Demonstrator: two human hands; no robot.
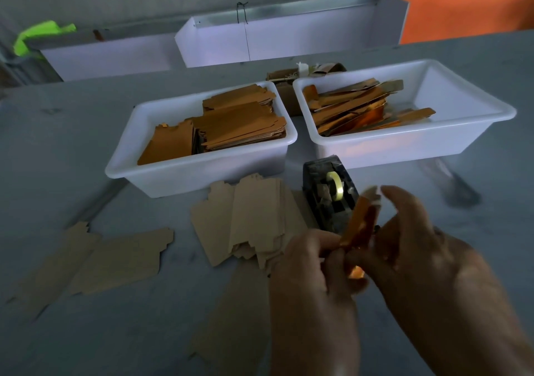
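In the head view the left hand (pixel 310 263) and right hand (pixel 419 248) are close together, both pinching an orange card blank (pixel 359 225) just before the tape dispenser (pixel 326 202), apparently mid-fold; next probably comes taping it shut

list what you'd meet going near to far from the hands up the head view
left hand and right hand holding an orange card piece → tape dispenser → right white tub → long white trough at the back
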